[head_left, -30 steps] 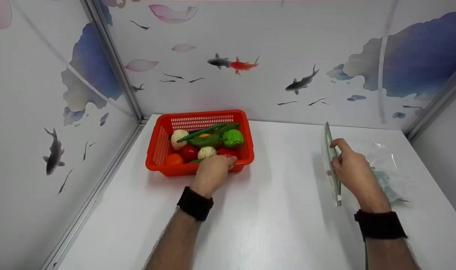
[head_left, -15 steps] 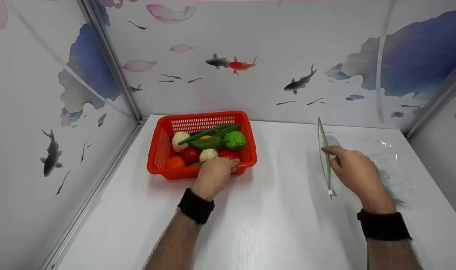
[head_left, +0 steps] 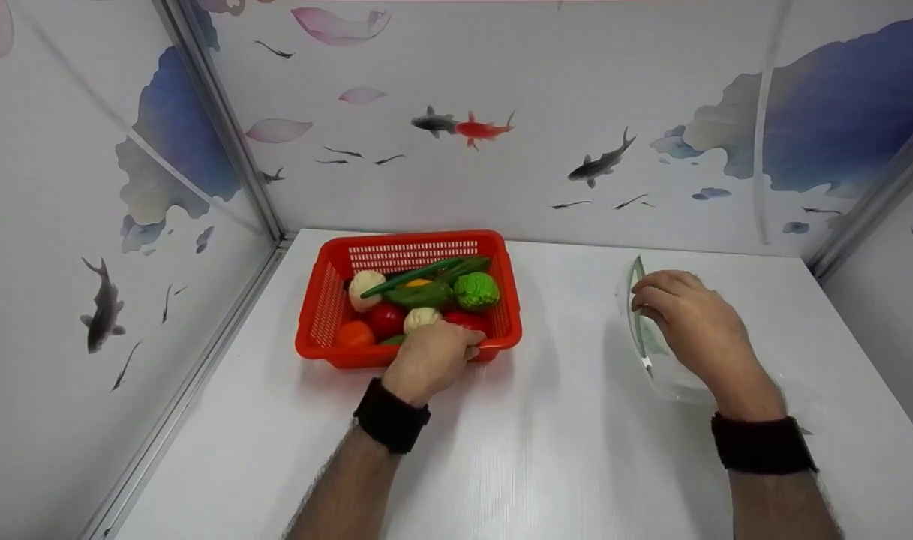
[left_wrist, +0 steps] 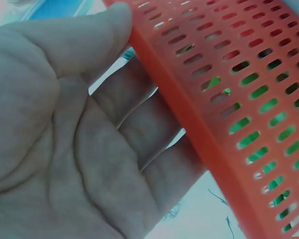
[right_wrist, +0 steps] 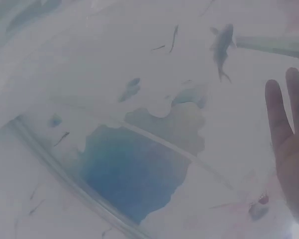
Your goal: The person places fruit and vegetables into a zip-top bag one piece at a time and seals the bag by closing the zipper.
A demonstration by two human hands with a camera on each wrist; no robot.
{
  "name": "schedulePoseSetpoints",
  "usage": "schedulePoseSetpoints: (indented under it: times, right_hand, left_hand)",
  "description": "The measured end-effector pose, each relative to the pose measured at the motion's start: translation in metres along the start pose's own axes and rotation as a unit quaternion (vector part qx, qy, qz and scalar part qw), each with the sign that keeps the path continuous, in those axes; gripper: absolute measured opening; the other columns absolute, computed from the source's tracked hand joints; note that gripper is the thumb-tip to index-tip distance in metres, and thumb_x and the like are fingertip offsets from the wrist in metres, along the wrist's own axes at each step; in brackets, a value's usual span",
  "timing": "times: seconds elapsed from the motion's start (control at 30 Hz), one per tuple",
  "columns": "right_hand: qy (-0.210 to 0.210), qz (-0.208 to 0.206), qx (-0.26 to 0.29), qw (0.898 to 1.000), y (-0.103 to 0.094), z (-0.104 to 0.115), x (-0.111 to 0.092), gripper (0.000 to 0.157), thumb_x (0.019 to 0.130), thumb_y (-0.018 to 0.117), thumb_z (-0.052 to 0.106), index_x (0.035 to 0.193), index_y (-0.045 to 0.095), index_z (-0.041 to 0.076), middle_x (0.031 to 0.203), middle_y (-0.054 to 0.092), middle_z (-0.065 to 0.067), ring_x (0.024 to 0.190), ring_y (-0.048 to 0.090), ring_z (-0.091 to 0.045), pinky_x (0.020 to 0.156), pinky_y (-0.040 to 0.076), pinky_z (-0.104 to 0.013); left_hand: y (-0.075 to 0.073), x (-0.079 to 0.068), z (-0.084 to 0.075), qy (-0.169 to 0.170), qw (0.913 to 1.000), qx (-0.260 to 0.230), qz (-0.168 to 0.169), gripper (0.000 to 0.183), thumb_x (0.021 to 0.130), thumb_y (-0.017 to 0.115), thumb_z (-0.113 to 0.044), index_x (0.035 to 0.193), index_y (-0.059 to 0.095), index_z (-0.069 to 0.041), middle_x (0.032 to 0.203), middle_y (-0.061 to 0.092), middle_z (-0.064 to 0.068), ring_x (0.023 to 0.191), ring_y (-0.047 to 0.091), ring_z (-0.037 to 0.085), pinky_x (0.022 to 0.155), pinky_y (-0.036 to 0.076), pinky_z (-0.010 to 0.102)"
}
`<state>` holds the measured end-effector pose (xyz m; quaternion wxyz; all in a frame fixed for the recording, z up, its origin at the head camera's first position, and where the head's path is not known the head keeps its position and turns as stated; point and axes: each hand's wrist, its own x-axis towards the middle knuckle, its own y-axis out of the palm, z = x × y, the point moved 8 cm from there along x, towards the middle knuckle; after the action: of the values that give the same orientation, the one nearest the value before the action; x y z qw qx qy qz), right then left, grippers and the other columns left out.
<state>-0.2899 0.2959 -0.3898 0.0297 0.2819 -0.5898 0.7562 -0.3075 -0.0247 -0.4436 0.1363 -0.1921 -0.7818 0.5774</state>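
Note:
A red basket point(head_left: 328, 244) holds several vegetables. My left hand point(head_left: 432, 358) grips its near rim, with the thumb above and the curled fingers beneath, as the left wrist view shows. On the right, a clear zip bag point(head_left: 677, 386) has a greenish strip along its mouth. My right hand point(head_left: 696, 334) is at this strip, its fingertips bent over it; the thumb is mostly hidden. In the right wrist view, two straight fingers point(right_wrist: 274, 104) show at the edge, and the strip point(right_wrist: 271, 46) runs toward the hand. That view is hazy.
In the basket lie a green leafy ball point(head_left: 476, 291), a long green vegetable point(head_left: 411, 277), a white bulb point(head_left: 367, 289) and red and orange rounds. A white table point(head_left: 531, 465) meets printed wall panels point(head_left: 531, 195) at the back and sides.
My left hand and the basket have shifted slightly right and toward me. The bag's strip has moved left, and my right hand's fingers have come further over it; the bag's body now bulges below.

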Motion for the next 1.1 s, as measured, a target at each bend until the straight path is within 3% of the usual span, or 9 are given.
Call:
schedulePoseSetpoints:
  times: [0.1, 0.17, 0.3, 0.4, 0.57, 0.83, 1.1]
  right_hand:
    - [-0.003, 0.022, 0.008, 1.0, 0.003, 0.003, 0.003, 0.021, 0.105, 0.082, -0.003, 0.116, 0.085, 0.014, 0.135, 0.085, -0.012, 0.138, 0.074, -0.04, 0.099, 0.069, -0.064]
    - [0.001, 0.039, 0.018, 0.999, 0.006, 0.003, 0.003, 0.021, 0.106, 0.079, -0.003, 0.118, 0.085, 0.014, 0.135, 0.085, -0.013, 0.138, 0.074, -0.041, 0.103, 0.068, -0.064]
    - [0.009, 0.059, 0.043, 0.997, 0.011, 0.002, 0.004, 0.022, 0.109, 0.077, -0.002, 0.12, 0.086, 0.014, 0.135, 0.084, -0.011, 0.138, 0.074, -0.04, 0.108, 0.067, -0.063]
    - [0.011, 0.059, 0.053, 0.997, 0.013, 0.001, 0.006, 0.022, 0.109, 0.077, -0.002, 0.12, 0.086, 0.015, 0.133, 0.085, -0.009, 0.137, 0.074, -0.039, 0.108, 0.068, -0.063]
    - [0.011, 0.057, 0.06, 0.996, 0.018, 0.005, 0.009, 0.019, 0.11, 0.077, 0.0, 0.118, 0.087, 0.014, 0.131, 0.085, -0.009, 0.136, 0.074, -0.04, 0.106, 0.068, -0.062]
    - [0.006, 0.063, 0.051, 0.997, 0.021, 0.011, 0.012, 0.02, 0.108, 0.078, -0.002, 0.119, 0.087, 0.013, 0.132, 0.085, -0.012, 0.137, 0.074, -0.041, 0.105, 0.068, -0.064]
    - [0.0, 0.053, 0.043, 0.998, 0.017, 0.011, 0.011, 0.022, 0.107, 0.08, -0.002, 0.118, 0.088, 0.014, 0.131, 0.086, -0.012, 0.135, 0.074, -0.04, 0.103, 0.068, -0.063]
  left_hand:
    - [-0.002, 0.0, -0.001, -0.001, 0.9998, -0.016, 0.014, 0.023, 0.116, 0.076, -0.026, 0.134, 0.088, -0.018, 0.102, 0.085, 0.004, 0.095, 0.07, 0.022, 0.095, 0.068, 0.043]
    - [-0.007, 0.002, -0.001, 0.0, 0.9997, -0.023, 0.001, 0.023, 0.116, 0.076, -0.028, 0.132, 0.088, -0.017, 0.103, 0.085, 0.004, 0.097, 0.073, 0.023, 0.097, 0.068, 0.044]
    - [-0.022, 0.013, -0.004, -0.009, 0.9986, -0.003, -0.053, 0.03, 0.117, 0.075, -0.031, 0.14, 0.085, -0.015, 0.122, 0.087, 0.007, 0.111, 0.081, 0.026, 0.108, 0.07, 0.049]
    - [-0.031, 0.026, -0.007, -0.024, 0.9973, 0.028, -0.064, 0.037, 0.116, 0.076, -0.033, 0.149, 0.08, -0.015, 0.137, 0.083, 0.009, 0.123, 0.08, 0.028, 0.116, 0.068, 0.052]
    - [-0.034, 0.054, -0.013, -0.038, 0.9971, 0.062, -0.02, 0.051, 0.114, 0.079, -0.029, 0.162, 0.069, -0.015, 0.155, 0.074, 0.014, 0.136, 0.077, 0.033, 0.124, 0.063, 0.054]
    - [-0.021, 0.089, -0.013, -0.064, 0.9873, 0.125, 0.074, 0.048, 0.115, 0.073, -0.01, 0.163, 0.067, -0.014, 0.141, 0.078, 0.017, 0.126, 0.078, 0.031, 0.12, 0.066, 0.05]
    - [-0.014, 0.102, -0.018, -0.098, 0.9752, 0.18, 0.084, 0.048, 0.12, 0.067, -0.014, 0.168, 0.063, -0.018, 0.156, 0.072, 0.017, 0.138, 0.076, 0.035, 0.117, 0.067, 0.052]
